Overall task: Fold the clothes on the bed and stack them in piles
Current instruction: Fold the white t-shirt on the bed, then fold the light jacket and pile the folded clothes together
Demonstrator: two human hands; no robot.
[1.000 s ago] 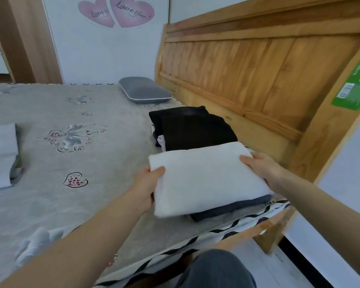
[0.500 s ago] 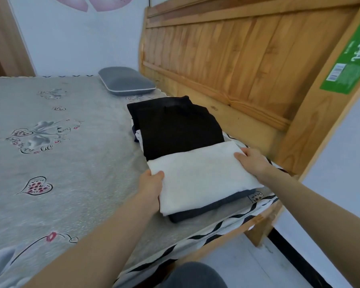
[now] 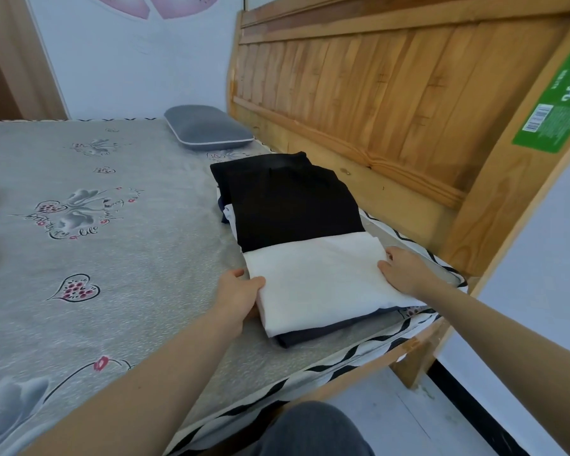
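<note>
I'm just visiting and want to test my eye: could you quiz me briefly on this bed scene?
1. True or false: the folded white garment lies on top of a dark garment.
2. What does the left hand grip?
   A. grey pillow
   B. white garment's edge
   C. headboard
3. Which colour is the folded garment behind the white one?

Key: 1 true; 2 B; 3 black.

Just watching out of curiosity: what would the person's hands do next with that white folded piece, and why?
Probably let go. The white folded garment already lies flat on the dark garment, with the left hand and right hand at its two ends.
</note>
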